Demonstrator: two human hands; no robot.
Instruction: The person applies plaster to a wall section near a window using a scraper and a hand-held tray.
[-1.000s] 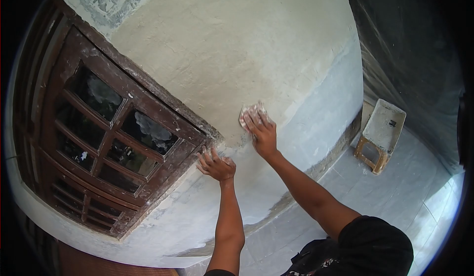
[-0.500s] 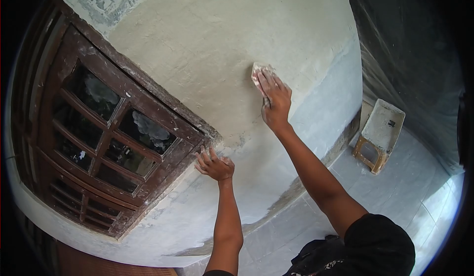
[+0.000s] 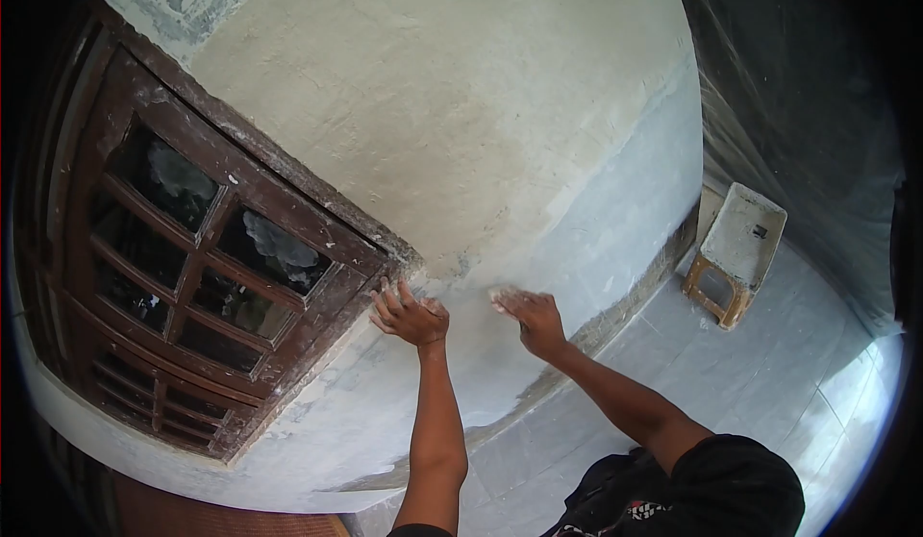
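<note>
My left hand point(image 3: 411, 316) leans on the wall at the lower corner of the brown wooden window frame point(image 3: 361, 282), fingers spread and dusted white. To its right, my right hand point(image 3: 538, 318) is pressed against the whitish lower part of the plastered wall point(image 3: 452, 124). Its fingers are flat and together over a thin, dusty pad that looks like sandpaper; the pad is mostly hidden and blurred now. Above both hands, the wall is beige, with uneven patches.
A white-splattered stool point(image 3: 745, 234) with yellowish legs stands on the grey tiled floor point(image 3: 769, 364) at right. Dark plastic sheeting point(image 3: 798, 143) hangs behind it. Glass panes point(image 3: 274, 249) fill the window at left. Reddish-brown matting point(image 3: 212, 510) lies at the bottom.
My right hand has swept down the wall with the sandpaper, from the beige area to the whitish part level with my left hand. The left hand stays at the frame corner.
</note>
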